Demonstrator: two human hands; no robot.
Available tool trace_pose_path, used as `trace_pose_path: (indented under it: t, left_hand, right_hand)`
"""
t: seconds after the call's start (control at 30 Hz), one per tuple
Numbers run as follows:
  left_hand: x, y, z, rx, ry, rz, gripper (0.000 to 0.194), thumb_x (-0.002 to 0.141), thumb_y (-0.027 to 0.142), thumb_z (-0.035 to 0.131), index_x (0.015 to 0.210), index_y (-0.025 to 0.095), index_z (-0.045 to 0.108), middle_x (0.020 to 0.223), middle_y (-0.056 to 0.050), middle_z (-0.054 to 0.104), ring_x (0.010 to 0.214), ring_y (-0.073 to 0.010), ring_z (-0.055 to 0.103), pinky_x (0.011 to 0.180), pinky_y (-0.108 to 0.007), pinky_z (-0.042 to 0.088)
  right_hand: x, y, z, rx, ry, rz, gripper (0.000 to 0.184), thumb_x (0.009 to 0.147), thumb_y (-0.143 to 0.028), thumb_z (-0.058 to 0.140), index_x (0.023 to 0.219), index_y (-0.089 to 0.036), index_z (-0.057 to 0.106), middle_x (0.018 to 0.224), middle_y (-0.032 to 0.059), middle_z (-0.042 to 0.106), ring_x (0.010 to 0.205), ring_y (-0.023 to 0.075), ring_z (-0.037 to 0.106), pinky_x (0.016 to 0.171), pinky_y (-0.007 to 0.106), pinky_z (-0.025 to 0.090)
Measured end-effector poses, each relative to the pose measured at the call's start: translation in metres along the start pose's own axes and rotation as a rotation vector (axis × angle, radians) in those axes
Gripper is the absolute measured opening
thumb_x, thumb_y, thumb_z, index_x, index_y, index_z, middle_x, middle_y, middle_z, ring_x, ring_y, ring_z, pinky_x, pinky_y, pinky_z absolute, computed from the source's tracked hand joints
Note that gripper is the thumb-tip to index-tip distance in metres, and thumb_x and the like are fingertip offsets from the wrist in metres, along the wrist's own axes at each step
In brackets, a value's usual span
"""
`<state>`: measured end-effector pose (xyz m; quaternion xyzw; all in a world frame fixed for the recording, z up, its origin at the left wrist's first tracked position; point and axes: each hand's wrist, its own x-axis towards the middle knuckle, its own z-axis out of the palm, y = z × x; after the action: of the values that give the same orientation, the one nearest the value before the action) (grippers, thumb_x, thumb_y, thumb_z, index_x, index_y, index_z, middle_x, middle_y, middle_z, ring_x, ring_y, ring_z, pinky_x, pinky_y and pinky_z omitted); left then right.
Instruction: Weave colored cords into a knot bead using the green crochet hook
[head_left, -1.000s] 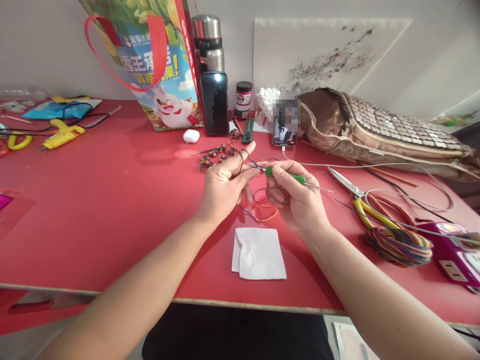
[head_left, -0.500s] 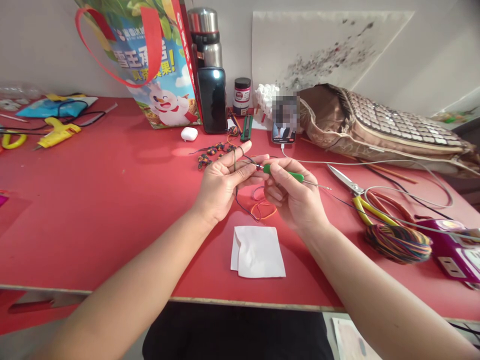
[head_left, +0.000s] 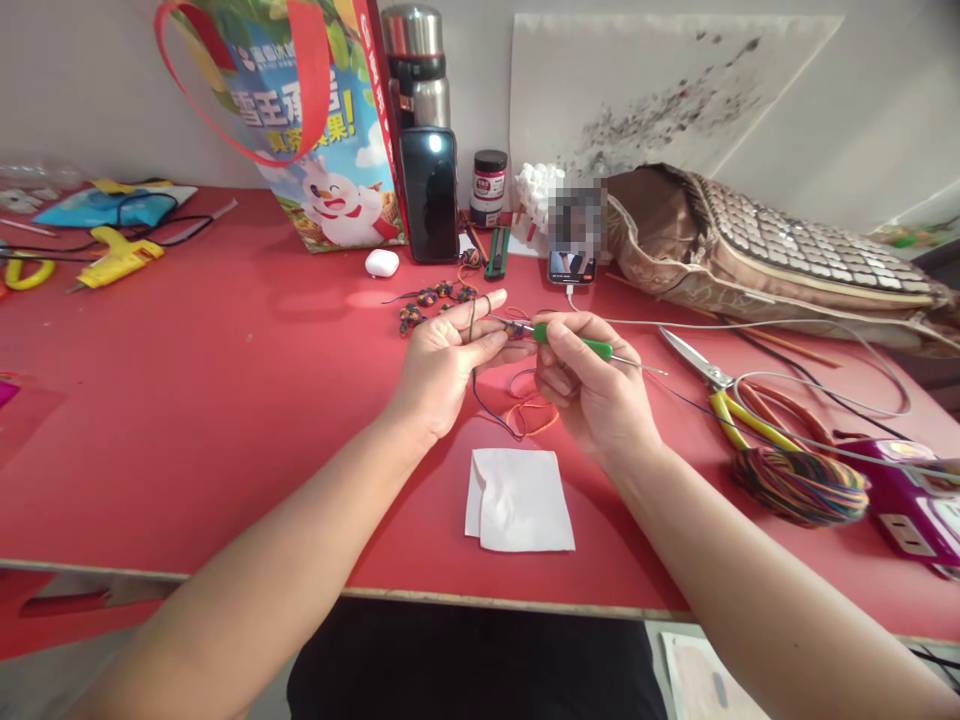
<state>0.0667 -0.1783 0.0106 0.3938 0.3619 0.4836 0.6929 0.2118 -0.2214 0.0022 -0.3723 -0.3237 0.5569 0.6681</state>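
My right hand (head_left: 604, 395) is closed round the green handle of a crochet hook (head_left: 600, 348), whose metal end points left. Between the thumb and fingers of my left hand (head_left: 439, 370) is a small dark multicoloured crochet piece (head_left: 514, 330), partly covered by the fingers. The hook's tip meets this piece. Dark yarn wraps round my raised left index finger and hangs below the hand. Loose orange and purple yarn (head_left: 534, 428) lies on the table under my hands. Just behind my left hand are several small crocheted clusters (head_left: 427, 298).
A folded white tissue (head_left: 521, 500) lies near the front edge. To the right are scissors (head_left: 720, 385), a multicoloured yarn ball (head_left: 802, 488) and a purple power strip (head_left: 907, 500). Behind stand a propped phone (head_left: 430, 195), a lit phone (head_left: 571, 262) and a bag (head_left: 337, 190). A glue gun (head_left: 120, 260) lies left.
My left thumb has drawn back a little from the hook, and more of the crochet piece shows. Dark yarn now hangs down from the left index finger. The hook stays in my right hand.
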Motion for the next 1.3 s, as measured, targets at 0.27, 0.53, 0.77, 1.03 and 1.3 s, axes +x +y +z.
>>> trace_pose_path:
  t: [0.27, 0.53, 0.77, 1.03, 1.3]
  left_hand:
    - [0.0, 0.001, 0.003, -0.009, 0.029, 0.011, 0.027, 0.085, 0.008, 0.08, 0.11, 0.016, 0.079, 0.079, 0.001, 0.079, 0.072, -0.0147, 0.078, 0.09, -0.037, 0.066]
    - [-0.001, 0.004, 0.002, -0.041, 0.039, -0.054, 0.046, 0.08, -0.001, 0.08, 0.123, 0.014, 0.074, 0.069, 0.004, 0.074, 0.071, -0.0144, 0.077, 0.086, -0.034, 0.068]
    - [-0.003, 0.006, 0.005, -0.053, 0.085, -0.075, 0.067, 0.084, -0.001, 0.076, 0.147, 0.009, 0.058, 0.076, 0.0, 0.078, 0.069, -0.0161, 0.078, 0.089, -0.037, 0.067]
    - [-0.004, 0.003, 0.006, 0.13, 0.021, 0.078, 0.079, 0.081, 0.007, 0.082, 0.154, 0.014, 0.055, 0.069, 0.003, 0.074, 0.061, -0.0147, 0.071, 0.073, -0.03, 0.063]
    - [-0.002, -0.006, 0.004, 0.275, 0.048, 0.228, 0.072, 0.083, 0.013, 0.08, 0.151, 0.014, 0.056, 0.065, 0.005, 0.069, 0.059, -0.0117, 0.06, 0.063, -0.026, 0.049]
  right_hand:
    - [-0.001, 0.0, 0.0, -0.023, -0.019, -0.018, 0.022, 0.075, -0.033, 0.089, 0.085, -0.02, 0.075, 0.06, -0.0061, 0.056, 0.044, 0.0045, 0.034, 0.041, 0.022, 0.026]
    - [-0.003, 0.0, 0.001, -0.067, -0.031, -0.051, 0.024, 0.077, -0.038, 0.089, 0.087, -0.022, 0.075, 0.062, -0.0055, 0.057, 0.046, 0.006, 0.037, 0.043, 0.024, 0.031]
    - [-0.005, 0.001, 0.002, -0.091, -0.018, -0.071, 0.026, 0.078, -0.041, 0.089, 0.09, -0.023, 0.075, 0.063, -0.0059, 0.055, 0.047, 0.0068, 0.038, 0.043, 0.024, 0.033]
    - [-0.005, 0.001, 0.001, -0.142, -0.031, -0.094, 0.022, 0.082, -0.039, 0.086, 0.087, -0.021, 0.074, 0.061, -0.0057, 0.055, 0.045, 0.0064, 0.038, 0.042, 0.024, 0.032]
    - [-0.013, 0.011, 0.0, -0.573, -0.038, -0.408, 0.008, 0.097, -0.032, 0.071, 0.1, -0.024, 0.071, 0.087, 0.001, 0.071, 0.064, 0.0129, 0.06, 0.063, 0.031, 0.051]
